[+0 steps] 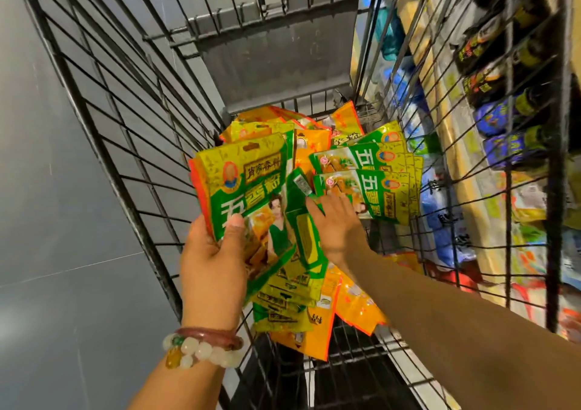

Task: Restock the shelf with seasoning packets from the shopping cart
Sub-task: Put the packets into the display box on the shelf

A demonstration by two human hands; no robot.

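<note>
Packets (pixel 248 189) under left thumb (pixel 233 222)

I've got one view only, head cam, wide-angle w/ strong bending at the edges. It looks steeply down and fwd into the wire shopping cart (pixel 132 145), which fills most of the frame, close up. Both forearms enter from the bottom edge, so the cam sits right above them. Grey floor (pixel 47 221) runs down the left side; the shelf (pixel 471 127) shows through the cart's right wall. No 2nd view, so no overlap.
</note>
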